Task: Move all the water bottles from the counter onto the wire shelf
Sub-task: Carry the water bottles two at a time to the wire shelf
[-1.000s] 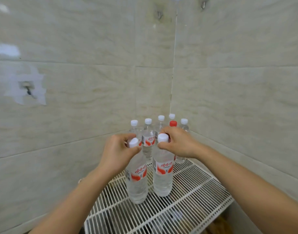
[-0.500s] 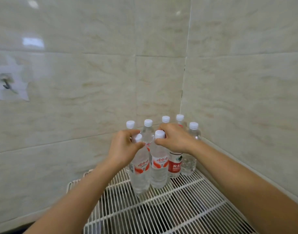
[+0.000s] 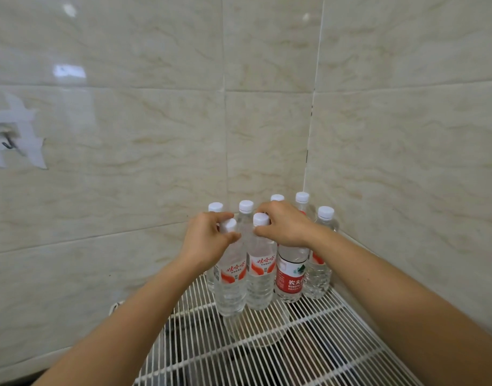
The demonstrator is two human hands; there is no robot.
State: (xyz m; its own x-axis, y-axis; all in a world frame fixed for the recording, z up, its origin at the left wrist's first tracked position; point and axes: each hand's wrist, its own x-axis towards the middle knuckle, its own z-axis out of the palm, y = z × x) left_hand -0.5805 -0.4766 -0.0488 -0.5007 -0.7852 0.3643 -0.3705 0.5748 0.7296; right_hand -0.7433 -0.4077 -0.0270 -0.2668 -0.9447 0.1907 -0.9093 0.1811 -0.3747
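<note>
1. your left hand [image 3: 208, 240] is grasping the neck of the left bottle [image 3: 230, 285], thumb and fingers wrapped just under its white cap. gripping up high keeps your knuckles clear of the bottles packed behind it.
2. your right hand [image 3: 284, 227] is grasping the right bottle [image 3: 260, 277] the same way, fingers curled over the top beside its cap.
3. both bottles stand upright on the shelf [image 3: 295, 346], touching each other, bases on the wires. they look set down, though you have not let go yet.
4. they sit just in front of a back row [image 3: 246, 207] of white-capped bottles pressed into the tiled corner [image 3: 309, 162]. filling from the corner outward leaves the open front of the shelf free for more.
5. a red-label bottle [image 3: 291, 277] stands just to the right of your right bottle, with another clear bottle [image 3: 320, 263] beyond it against the wall.
6. i judge this the end of a placing step: check that each base sits flat across several wires before you open your hands, since a narrow base can tip in a gap.
7. the worktop is out of view, so how many bottles are left cannot be told from here.
</note>
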